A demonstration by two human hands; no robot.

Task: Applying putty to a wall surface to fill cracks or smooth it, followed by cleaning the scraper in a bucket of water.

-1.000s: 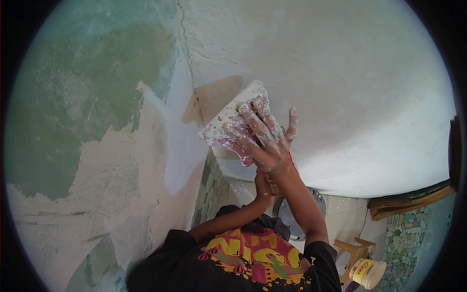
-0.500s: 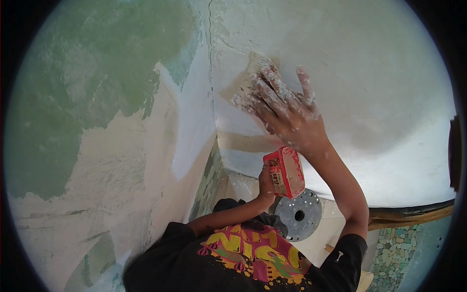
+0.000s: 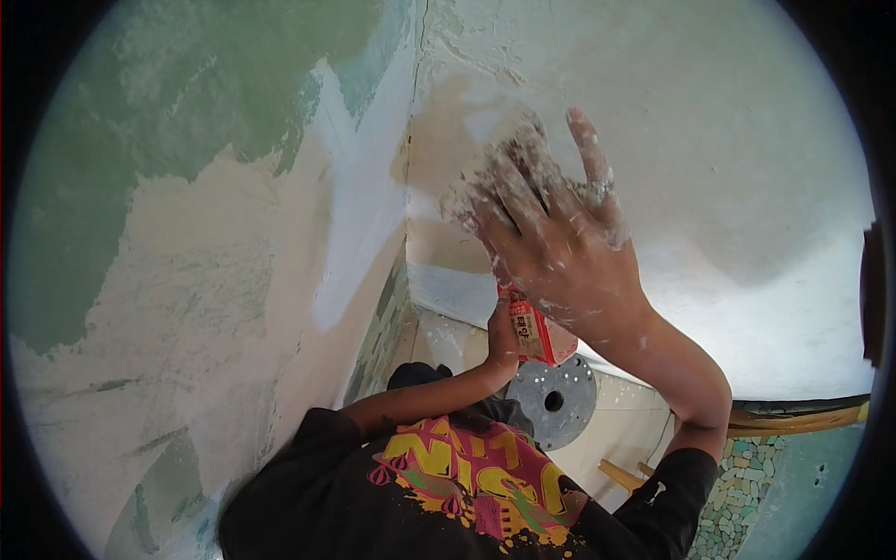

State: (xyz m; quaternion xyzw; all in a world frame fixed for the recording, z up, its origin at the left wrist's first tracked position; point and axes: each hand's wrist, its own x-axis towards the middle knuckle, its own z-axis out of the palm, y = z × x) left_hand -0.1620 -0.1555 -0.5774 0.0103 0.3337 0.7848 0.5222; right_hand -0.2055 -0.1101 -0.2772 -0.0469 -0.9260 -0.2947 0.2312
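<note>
My right hand [image 3: 569, 243] is near the wall's inside corner, its back facing me and its knuckles smeared with wet putty. Under its fingers is a flat, putty-caked spreader [image 3: 464, 198], mostly hidden; its exact kind does not show. The little finger sticks out to the side. Below, my left hand [image 3: 504, 334] is closed around the side of a red plastic tub [image 3: 530, 334]. Pale putty coats the tub's inside, and my right hand and wrist cover its upper part. The pale right wall [image 3: 728, 140] carries damp, darker patches of putty beside the corner.
The left wall [image 3: 215, 243] has green paint and rough beige patches, with a crack [image 3: 411, 121] along the corner. Below the tub, a round grey disc with a central hole [image 3: 555, 397] lies over the tiled floor. A wooden edge [image 3: 793, 417] and pebble mosaic [image 3: 742, 476] are at lower right.
My right hand has shifted slightly down and right, the spreader now more hidden under its fingers. My left hand and the tub have moved slightly left, the tub more covered by my right hand.
</note>
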